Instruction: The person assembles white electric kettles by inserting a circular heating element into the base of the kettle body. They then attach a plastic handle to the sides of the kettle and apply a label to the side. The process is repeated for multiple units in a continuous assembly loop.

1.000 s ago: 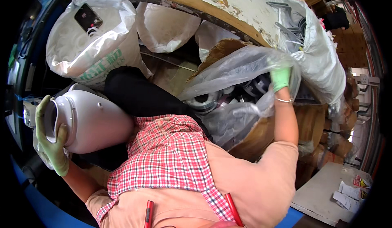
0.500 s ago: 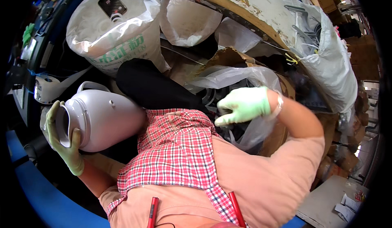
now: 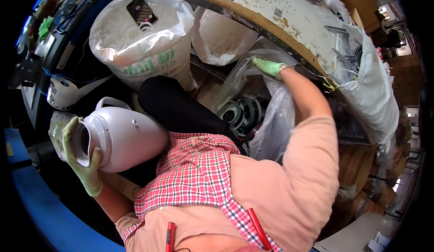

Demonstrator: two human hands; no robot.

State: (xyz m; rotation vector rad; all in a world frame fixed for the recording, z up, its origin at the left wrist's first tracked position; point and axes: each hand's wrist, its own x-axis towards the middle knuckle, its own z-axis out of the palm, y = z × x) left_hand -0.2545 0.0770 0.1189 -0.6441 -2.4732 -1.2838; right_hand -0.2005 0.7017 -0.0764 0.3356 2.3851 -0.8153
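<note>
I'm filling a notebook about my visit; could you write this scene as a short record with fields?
Left hand: gloved hand holding a white jug at its mouth
Jug pose: on its side, mouth facing left
Right hand: gloved hand at a clear plastic bag; grip unclear
Inside bag: dark and pale round parts
Behind jug: white sack of pale rings, smartphone on top

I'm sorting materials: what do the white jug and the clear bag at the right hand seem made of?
White jug: probably smooth, satin plastic, judging by its soft highlights, though coated metal is possible. Clear bag: likely thin, glossy plastic film, being see-through and creased.
</note>
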